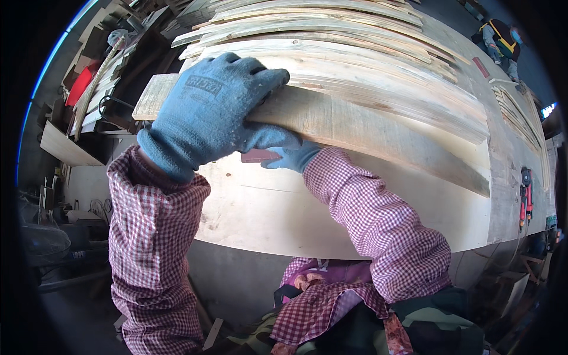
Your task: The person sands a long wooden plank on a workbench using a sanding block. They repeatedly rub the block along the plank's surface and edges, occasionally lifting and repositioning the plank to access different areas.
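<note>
My left hand (204,97), in a blue knit work glove, is closed over a long wooden board (355,124) near its left end. The board is raised at that end and slants down to the right across the worktable. Below the board, my right hand (293,157), also in a blue glove, has its fingers closed at a flat reddish-brown block (255,155). The left thumb and the board hide part of the right hand and of the block.
Many long wooden slats (307,29) lie side by side on the far part of the pale plywood worktable (266,219). Red-handled tools (526,195) rest at its right. A co-worker (502,44) is at the far right. Offcuts and a red object (81,84) stand at the left.
</note>
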`<action>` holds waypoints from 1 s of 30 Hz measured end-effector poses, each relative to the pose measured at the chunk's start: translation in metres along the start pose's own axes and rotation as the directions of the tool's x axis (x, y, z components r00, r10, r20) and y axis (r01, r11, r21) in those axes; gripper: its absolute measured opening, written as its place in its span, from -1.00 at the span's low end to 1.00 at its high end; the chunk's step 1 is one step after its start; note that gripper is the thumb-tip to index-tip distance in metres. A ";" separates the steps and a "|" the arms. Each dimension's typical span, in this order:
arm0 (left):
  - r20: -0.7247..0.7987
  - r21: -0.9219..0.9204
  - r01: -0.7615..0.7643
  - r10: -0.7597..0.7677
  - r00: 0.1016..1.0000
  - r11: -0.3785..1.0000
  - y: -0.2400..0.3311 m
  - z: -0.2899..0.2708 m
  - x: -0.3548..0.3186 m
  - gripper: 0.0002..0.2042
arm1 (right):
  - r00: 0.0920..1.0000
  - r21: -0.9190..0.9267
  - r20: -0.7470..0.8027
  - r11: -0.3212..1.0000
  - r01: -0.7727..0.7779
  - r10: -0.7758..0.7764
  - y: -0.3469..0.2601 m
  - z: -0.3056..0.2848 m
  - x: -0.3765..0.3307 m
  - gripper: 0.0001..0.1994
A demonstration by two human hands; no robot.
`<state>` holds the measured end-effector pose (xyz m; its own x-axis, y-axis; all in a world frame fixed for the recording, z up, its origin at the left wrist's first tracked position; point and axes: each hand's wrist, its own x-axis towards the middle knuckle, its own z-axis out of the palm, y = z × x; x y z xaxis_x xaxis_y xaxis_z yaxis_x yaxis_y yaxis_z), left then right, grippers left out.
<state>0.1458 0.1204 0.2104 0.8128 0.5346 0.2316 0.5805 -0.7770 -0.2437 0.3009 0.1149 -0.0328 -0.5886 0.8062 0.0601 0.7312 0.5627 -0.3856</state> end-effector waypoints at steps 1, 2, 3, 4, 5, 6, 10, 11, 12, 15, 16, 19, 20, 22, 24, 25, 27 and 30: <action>0.002 -0.008 0.003 -0.003 1.000 1.000 -0.001 -0.004 -0.001 -0.04 | 0.999 0.056 0.026 0.997 -0.049 0.048 0.002 -0.004 0.004 -0.36; -0.001 -0.009 -0.002 0.002 1.000 1.000 -0.001 -0.002 0.001 -0.04 | 0.999 0.112 0.011 0.993 0.033 -0.035 0.017 0.007 -0.001 -0.36; 0.010 -0.006 0.013 -0.013 1.000 1.000 -0.001 -0.003 -0.004 -0.05 | 0.991 0.178 0.000 0.975 0.135 -0.137 0.023 0.014 -0.007 -0.36; 0.022 -0.005 0.042 -0.042 0.999 0.999 -0.002 -0.001 -0.012 -0.05 | 0.969 -0.092 0.057 0.965 0.245 -0.241 -0.009 -0.024 -0.039 -0.39; 0.041 -0.037 0.062 -0.060 0.997 0.997 0.001 -0.005 -0.009 -0.05 | 0.914 -0.115 -0.020 0.909 0.400 -0.404 -0.001 -0.022 -0.074 -0.41; 0.007 -0.023 0.027 -0.027 1.000 0.999 -0.001 0.001 -0.003 -0.05 | 0.903 -0.217 0.044 0.878 0.427 -0.428 0.000 -0.028 -0.113 -0.40; -0.113 0.070 0.000 0.008 0.994 0.998 0.001 -0.005 0.015 -0.03 | 0.837 -0.283 -0.481 0.858 -0.429 0.260 0.043 -0.047 -0.240 -0.41; -0.125 0.104 -0.008 0.021 0.992 0.995 0.007 -0.018 0.022 -0.05 | 0.645 -0.150 -0.648 0.763 -0.629 0.404 0.072 -0.044 -0.260 -0.37; -0.142 0.135 -0.021 0.041 0.989 0.991 0.012 -0.027 0.031 -0.06 | 0.424 -0.015 -0.745 0.621 -0.783 0.516 0.104 -0.043 -0.282 -0.34; -0.184 0.218 -0.063 0.105 0.977 0.974 0.027 -0.049 0.052 -0.20 | -0.098 0.065 -0.594 -0.074 -0.995 0.799 0.150 -0.083 -0.327 -0.32; -0.177 0.239 -0.060 0.104 0.979 0.969 0.033 -0.054 0.058 -0.22 | -0.236 0.121 -0.515 -0.202 -0.972 0.824 0.155 -0.093 -0.326 -0.32; -0.339 0.251 -0.092 0.177 0.924 0.963 0.032 -0.045 0.066 -0.11 | -0.332 0.138 -0.402 -0.302 -0.943 0.853 0.155 -0.110 -0.286 -0.32; -0.301 0.225 -0.073 0.141 0.943 0.972 0.032 -0.050 0.063 -0.12 | -0.206 0.072 -0.403 -0.194 -0.978 0.892 0.156 -0.100 -0.260 -0.31; -0.244 0.149 -0.054 0.090 0.966 0.987 0.038 -0.045 0.068 -0.12 | 0.048 0.070 -0.439 0.088 -0.994 0.897 0.127 -0.076 -0.198 -0.40; -0.143 0.141 -0.018 0.038 0.989 0.990 0.042 -0.047 0.066 -0.09 | 0.365 -0.074 -0.615 0.409 -0.909 0.699 0.072 -0.031 -0.111 -0.47; -0.121 0.121 -0.004 0.019 0.992 0.993 0.041 -0.045 0.064 -0.08 | 0.490 0.004 -0.470 0.557 -0.830 0.734 0.042 -0.023 -0.069 -0.47; -0.097 0.086 -0.008 0.016 0.995 0.996 0.040 -0.037 0.069 -0.06 | 0.625 0.036 -0.384 0.687 -0.725 0.679 -0.007 -0.011 -0.007 -0.48; 0.000 0.034 0.043 -0.043 0.999 0.998 0.048 -0.041 0.056 -0.04 | 0.731 0.180 -0.364 0.813 -0.553 0.578 -0.060 -0.004 0.018 -0.45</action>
<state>0.2167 0.0995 0.2507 0.7869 0.5676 0.2423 0.6164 -0.7414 -0.2653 0.2476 0.0960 -0.0048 0.1179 0.9806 0.1563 0.8584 -0.0215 -0.5125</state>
